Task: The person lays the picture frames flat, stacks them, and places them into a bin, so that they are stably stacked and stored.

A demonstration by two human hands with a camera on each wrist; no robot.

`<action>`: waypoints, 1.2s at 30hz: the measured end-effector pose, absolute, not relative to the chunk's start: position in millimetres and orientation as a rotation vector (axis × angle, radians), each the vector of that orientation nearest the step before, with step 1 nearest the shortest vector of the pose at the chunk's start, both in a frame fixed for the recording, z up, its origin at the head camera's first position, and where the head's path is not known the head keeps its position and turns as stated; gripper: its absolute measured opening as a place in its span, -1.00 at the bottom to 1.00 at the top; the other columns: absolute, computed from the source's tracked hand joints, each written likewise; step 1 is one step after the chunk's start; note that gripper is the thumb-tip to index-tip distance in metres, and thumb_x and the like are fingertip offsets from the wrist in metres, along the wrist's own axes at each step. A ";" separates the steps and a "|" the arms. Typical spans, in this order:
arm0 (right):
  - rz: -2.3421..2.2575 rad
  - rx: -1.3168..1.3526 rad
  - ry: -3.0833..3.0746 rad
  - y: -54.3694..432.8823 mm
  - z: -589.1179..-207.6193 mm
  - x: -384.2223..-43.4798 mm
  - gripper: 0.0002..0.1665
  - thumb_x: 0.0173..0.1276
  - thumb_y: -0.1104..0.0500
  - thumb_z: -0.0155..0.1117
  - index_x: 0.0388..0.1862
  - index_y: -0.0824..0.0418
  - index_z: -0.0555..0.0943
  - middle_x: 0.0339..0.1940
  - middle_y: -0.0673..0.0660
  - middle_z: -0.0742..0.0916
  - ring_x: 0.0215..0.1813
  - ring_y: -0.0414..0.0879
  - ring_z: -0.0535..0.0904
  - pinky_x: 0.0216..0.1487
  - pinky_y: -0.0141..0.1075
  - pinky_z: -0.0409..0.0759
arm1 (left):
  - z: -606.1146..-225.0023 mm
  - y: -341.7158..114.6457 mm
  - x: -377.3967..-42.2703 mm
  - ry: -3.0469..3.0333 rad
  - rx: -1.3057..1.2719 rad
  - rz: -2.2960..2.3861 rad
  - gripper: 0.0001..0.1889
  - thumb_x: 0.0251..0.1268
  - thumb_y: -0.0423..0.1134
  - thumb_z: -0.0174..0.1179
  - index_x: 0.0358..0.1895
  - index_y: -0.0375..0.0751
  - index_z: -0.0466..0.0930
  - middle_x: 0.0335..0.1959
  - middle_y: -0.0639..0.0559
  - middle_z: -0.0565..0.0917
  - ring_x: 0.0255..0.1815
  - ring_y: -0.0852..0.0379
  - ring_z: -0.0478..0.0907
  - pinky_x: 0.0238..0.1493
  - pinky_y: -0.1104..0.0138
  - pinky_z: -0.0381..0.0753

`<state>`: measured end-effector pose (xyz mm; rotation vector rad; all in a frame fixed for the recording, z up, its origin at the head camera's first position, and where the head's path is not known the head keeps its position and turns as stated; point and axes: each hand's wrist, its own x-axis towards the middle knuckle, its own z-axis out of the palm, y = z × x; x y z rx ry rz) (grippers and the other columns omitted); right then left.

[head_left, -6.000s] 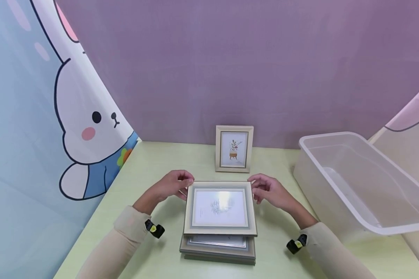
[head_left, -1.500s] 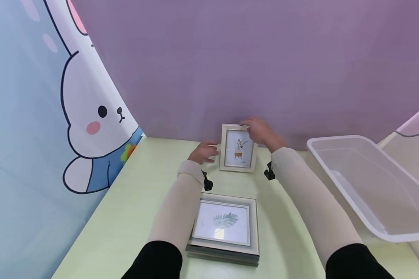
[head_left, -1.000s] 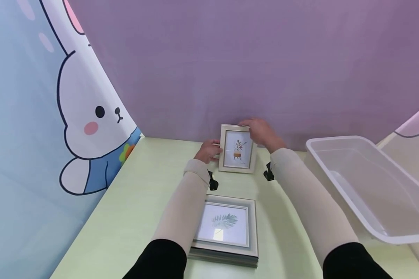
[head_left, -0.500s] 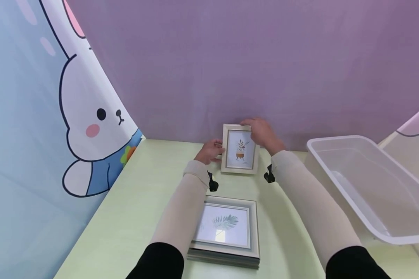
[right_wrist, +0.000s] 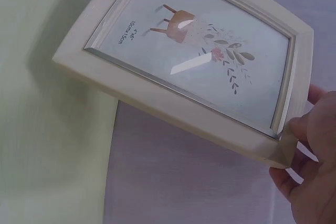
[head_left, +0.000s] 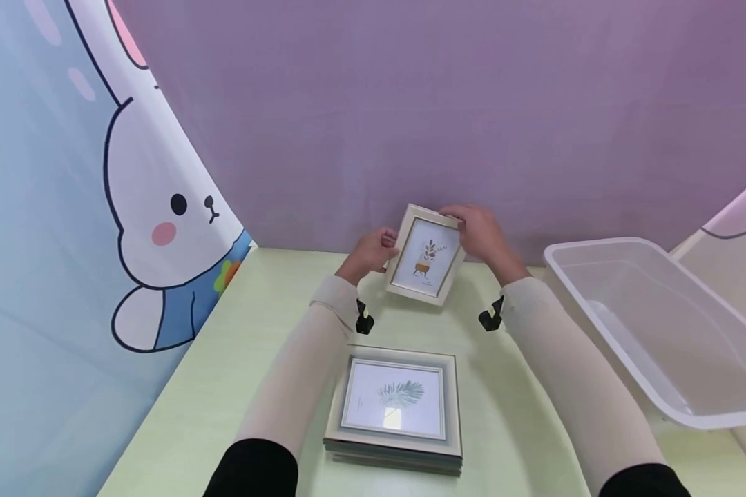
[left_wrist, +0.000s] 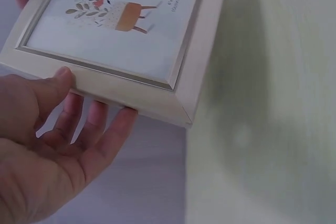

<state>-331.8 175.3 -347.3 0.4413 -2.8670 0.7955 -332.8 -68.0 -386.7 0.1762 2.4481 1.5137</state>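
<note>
A small cream picture frame point(head_left: 425, 255) with a potted-plant print is held tilted between both hands near the back of the table. My left hand point(head_left: 371, 252) grips its left edge; in the left wrist view the thumb point(left_wrist: 64, 77) lies on the front border and the fingers are behind. At the upper right corner my right hand point(head_left: 480, 231) pinches the frame, with the thumb on the front, as the right wrist view shows. Closer to me lies a stack of larger picture frames point(head_left: 393, 442), the top one showing a leaf print.
On the right of the pale green table point(head_left: 224, 386) stands a translucent plastic bin point(head_left: 597, 324). A purple backdrop point(head_left: 441, 103) rises behind the table. A blue cloth with a cartoon rabbit point(head_left: 143, 228) hangs at the left.
The top larger frame was lowered onto the stack. Both hands then reached the small standing frame, which has now been lifted and tilted clockwise off the table.
</note>
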 end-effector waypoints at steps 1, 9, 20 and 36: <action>0.833 0.443 -2.849 176.1 -347.7 -329.8 -0.43 0.50 0.48 -0.02 0.38 0.12 0.55 0.40 0.26 0.58 0.45 0.26 0.43 0.46 0.19 0.38 | -382.9 -68.6 -331.6 2.469 0.185 1.491 -0.65 0.53 -0.31 0.14 0.29 -0.20 0.43 0.29 -0.19 0.52 0.30 -0.13 0.53 0.01 0.04 0.76; 0.946 0.461 -2.738 176.2 -355.5 -313.0 -0.49 0.49 0.46 0.01 0.30 0.14 0.61 0.26 0.27 0.66 0.27 0.21 0.56 0.26 0.14 0.56 | -363.0 -73.6 -321.3 2.676 0.290 1.242 -0.70 0.53 -0.30 0.14 0.24 -0.20 0.50 0.22 -0.16 0.61 0.25 -0.09 0.56 0.05 0.13 0.72; 1.135 0.616 -2.675 187.4 -374.5 -286.6 -0.46 0.47 0.39 0.15 0.40 0.16 0.51 0.18 0.35 0.69 0.12 0.25 0.66 0.10 0.11 0.67 | -334.7 -81.4 -302.1 2.913 0.531 0.794 -0.69 0.55 -0.29 0.11 0.27 -0.15 0.52 0.13 -0.12 0.67 0.09 -0.03 0.64 0.11 0.16 0.67; 1.373 0.744 -2.511 189.2 -409.5 -245.6 -0.09 0.32 0.49 0.32 0.59 0.10 0.26 0.01 0.36 0.71 -0.03 0.21 0.73 -0.12 -0.09 0.76 | -303.5 -72.8 -265.0 3.139 0.784 0.258 -0.64 0.50 -0.34 0.14 0.27 0.02 0.60 0.20 0.01 0.65 0.17 0.04 0.60 0.02 0.18 0.69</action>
